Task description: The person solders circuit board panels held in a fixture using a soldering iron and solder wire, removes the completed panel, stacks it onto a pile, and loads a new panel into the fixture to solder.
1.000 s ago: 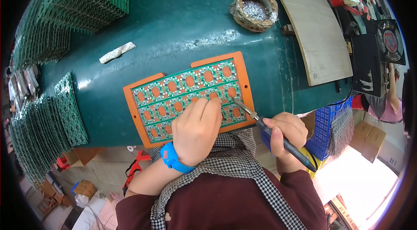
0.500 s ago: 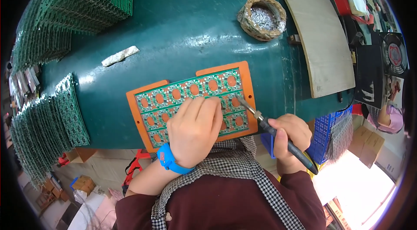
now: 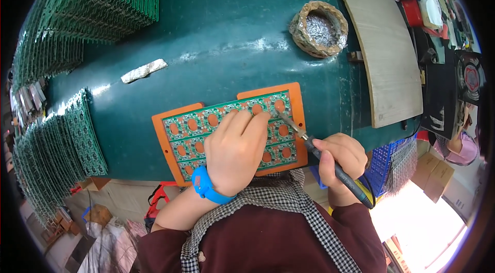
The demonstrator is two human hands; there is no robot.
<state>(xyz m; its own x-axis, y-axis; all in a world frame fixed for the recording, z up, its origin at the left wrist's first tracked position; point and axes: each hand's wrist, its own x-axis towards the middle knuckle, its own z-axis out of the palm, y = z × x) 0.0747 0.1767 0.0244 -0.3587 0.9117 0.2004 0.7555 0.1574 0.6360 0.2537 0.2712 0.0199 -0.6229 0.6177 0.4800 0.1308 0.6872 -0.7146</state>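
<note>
A panel of green circuit boards (image 3: 180, 134) with rows of round cut-outs lies in an orange fixture frame (image 3: 300, 134) on the table before me. My right hand (image 3: 341, 159) is closed around the dark handle of a soldering iron (image 3: 352, 186). The iron's metal tip reaches the panel's upper right part, close to my left fingertips. My left hand (image 3: 234, 149), with a blue band at the wrist, rests over the middle of the panel and covers several boards. Its fingers are bent and drawn together; what they hold, if anything, is hidden.
Stacks of green circuit panels (image 3: 103, 0) fill the left side, with more panels (image 3: 49, 144) nearer me. A whitish strip (image 3: 144, 71) lies beyond the frame. At the far right stand a rough round pot (image 3: 304, 41) of silvery material and a slanted board (image 3: 384, 51). A blue crate (image 3: 382, 164) is beyond the table edge.
The iron's tip has shifted slightly from the second row toward the top row of boards. My left fingertips have come a little closer to it. The whole view has shifted slightly.
</note>
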